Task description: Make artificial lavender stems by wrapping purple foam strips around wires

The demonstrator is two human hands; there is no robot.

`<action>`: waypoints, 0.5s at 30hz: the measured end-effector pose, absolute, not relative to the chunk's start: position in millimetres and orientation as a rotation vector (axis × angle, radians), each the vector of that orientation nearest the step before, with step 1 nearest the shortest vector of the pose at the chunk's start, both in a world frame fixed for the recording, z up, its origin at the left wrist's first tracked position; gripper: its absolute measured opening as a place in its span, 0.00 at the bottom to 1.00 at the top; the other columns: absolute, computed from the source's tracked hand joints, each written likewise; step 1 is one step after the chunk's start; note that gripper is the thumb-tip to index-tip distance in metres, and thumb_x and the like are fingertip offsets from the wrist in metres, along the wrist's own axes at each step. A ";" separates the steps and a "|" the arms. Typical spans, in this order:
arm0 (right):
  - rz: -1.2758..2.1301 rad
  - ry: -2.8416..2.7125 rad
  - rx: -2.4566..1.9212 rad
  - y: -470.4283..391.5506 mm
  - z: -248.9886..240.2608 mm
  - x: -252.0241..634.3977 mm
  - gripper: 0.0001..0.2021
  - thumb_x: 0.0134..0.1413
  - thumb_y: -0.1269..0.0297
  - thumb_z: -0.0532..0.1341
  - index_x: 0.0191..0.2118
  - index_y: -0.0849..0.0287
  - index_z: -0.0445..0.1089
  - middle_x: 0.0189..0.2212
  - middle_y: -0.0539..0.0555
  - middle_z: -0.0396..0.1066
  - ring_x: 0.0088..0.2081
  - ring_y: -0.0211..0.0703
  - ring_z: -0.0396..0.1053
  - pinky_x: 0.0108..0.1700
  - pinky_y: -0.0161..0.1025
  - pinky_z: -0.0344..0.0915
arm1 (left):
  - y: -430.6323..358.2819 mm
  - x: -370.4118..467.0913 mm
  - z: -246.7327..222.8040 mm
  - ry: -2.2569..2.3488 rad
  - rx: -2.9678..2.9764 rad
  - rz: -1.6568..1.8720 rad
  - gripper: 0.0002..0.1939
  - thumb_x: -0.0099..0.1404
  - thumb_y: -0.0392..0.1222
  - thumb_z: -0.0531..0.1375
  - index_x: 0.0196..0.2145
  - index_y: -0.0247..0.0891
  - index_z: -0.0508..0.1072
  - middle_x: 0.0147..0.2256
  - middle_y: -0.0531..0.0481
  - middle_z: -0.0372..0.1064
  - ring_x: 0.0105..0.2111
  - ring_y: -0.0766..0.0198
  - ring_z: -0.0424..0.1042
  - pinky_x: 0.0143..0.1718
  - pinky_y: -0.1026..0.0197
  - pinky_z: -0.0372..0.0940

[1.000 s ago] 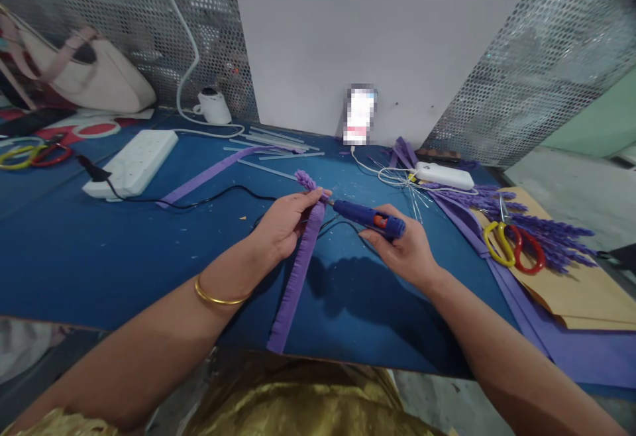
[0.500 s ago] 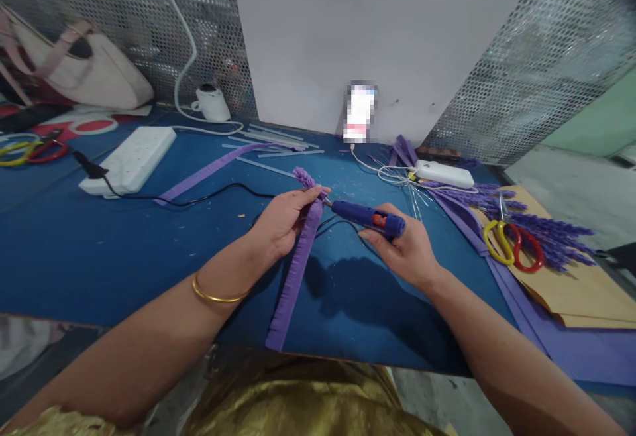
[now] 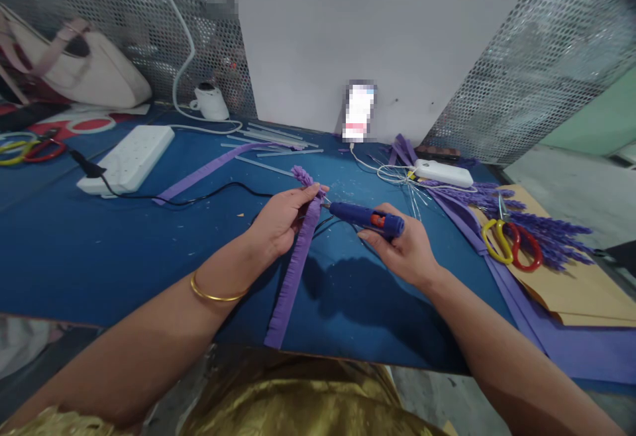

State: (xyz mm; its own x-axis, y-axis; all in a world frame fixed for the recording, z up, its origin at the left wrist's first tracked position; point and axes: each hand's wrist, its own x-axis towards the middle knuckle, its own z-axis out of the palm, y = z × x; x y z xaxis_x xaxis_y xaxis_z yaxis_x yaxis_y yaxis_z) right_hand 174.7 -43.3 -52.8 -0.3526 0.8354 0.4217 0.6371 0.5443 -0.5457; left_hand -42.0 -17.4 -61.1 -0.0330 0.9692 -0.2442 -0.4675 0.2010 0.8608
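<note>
My left hand (image 3: 278, 220) pinches a purple paper flower stem (image 3: 302, 175) between thumb and fingers, its curled tip showing above them. From that grip a fringed purple paper strip (image 3: 293, 277) hangs down toward the table's front edge. A blue hot glue gun (image 3: 365, 216) is in my right hand (image 3: 410, 247), fingers wrapped round its grip. Its nozzle points left and is at the strip's upper end, close to my left fingertips; whether it touches I cannot tell. My left palm hides part of the stem.
A white power strip (image 3: 130, 158) lies left, a black cord running from it. Clear glue sticks (image 3: 278, 136) and another purple strip (image 3: 203, 169) lie behind my hands. Right are scissors (image 3: 511, 244), purple flower stems (image 3: 556, 237), brown paper (image 3: 581, 297) and a white power bank (image 3: 444, 173).
Almost nothing differs. The glue gun's nozzle has shifted very slightly left and down along the strip's upper end; both hands keep their holds.
</note>
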 end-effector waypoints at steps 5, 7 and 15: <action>0.369 -2.120 -1.159 -43.7 -53.6 175.5 0.15 0.58 0.49 0.60 0.35 0.57 0.67 0.20 0.48 0.65 0.22 0.37 0.60 0.26 0.34 0.53 | -17.3 -40.8 -59.5 1.008 0.626 1.292 0.15 0.47 0.43 0.74 0.32 0.32 0.82 0.25 0.51 0.72 0.23 0.73 0.61 0.23 0.68 0.56; 0.374 -2.124 -1.142 -44.0 -53.3 175.9 0.15 0.58 0.49 0.61 0.35 0.57 0.67 0.20 0.48 0.65 0.21 0.37 0.60 0.26 0.34 0.54 | -17.3 -40.5 -58.6 1.007 0.621 1.288 0.15 0.47 0.42 0.75 0.32 0.32 0.82 0.25 0.51 0.72 0.22 0.73 0.61 0.22 0.69 0.55; 0.356 -2.141 -1.122 -44.5 -51.5 174.8 0.15 0.57 0.50 0.61 0.33 0.57 0.66 0.19 0.47 0.63 0.20 0.37 0.58 0.25 0.34 0.53 | -17.3 -40.7 -57.7 1.006 0.583 1.288 0.14 0.48 0.40 0.74 0.32 0.30 0.82 0.24 0.52 0.70 0.21 0.74 0.61 0.20 0.70 0.54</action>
State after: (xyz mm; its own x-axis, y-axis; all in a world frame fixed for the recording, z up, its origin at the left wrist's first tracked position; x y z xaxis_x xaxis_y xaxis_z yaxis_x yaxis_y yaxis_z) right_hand 174.8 -44.5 -51.5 -0.3936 0.8042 0.4453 0.6171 0.5902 -0.5205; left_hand -40.7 -17.3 -57.7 -0.0323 0.9588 -0.2821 -0.5053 0.2279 0.8323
